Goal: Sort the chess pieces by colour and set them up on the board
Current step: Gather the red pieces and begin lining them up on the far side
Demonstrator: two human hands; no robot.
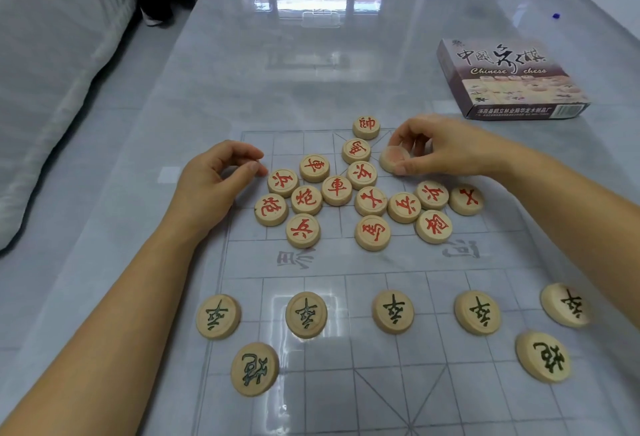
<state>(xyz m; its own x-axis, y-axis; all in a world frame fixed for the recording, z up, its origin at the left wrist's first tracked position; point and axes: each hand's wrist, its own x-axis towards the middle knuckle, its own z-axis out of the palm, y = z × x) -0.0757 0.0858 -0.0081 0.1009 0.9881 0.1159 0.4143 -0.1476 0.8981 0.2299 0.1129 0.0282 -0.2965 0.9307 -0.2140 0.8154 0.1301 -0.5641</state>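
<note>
- Glossy pale table [346, 82] with window glare, a clear printed board [381, 383] spread flat on it, white-draped furniture [52, 71] off to the left.
- Nearest on the board: left black cannon [254, 368] and right black cannon [542, 356], well apart, each lying flat.
- Just beyond: five black soldiers [392, 312] spaced in a row across the near half. Black back rank below the frame edge, so impossible to tell.
- Past the river band: red pieces [336, 190] heaped loosely on the far half, faces up, many touching. Sorted by colour, but judged not yet laid out.
- Left hand [214, 179] just beside the heap's left edge, fingers loosely curled, nothing visible in them.
- Right hand [440, 148] at the heap's far right, pinching a tilted red piece [393, 158] between thumb and fingers, its face blurred.
- Red general [366, 127] alone at the far edge, seemingly on its home point.
- Farther right, off the board: the game box [509, 78].
- Left to do, by the look of it: nearly the whole red side.
</note>
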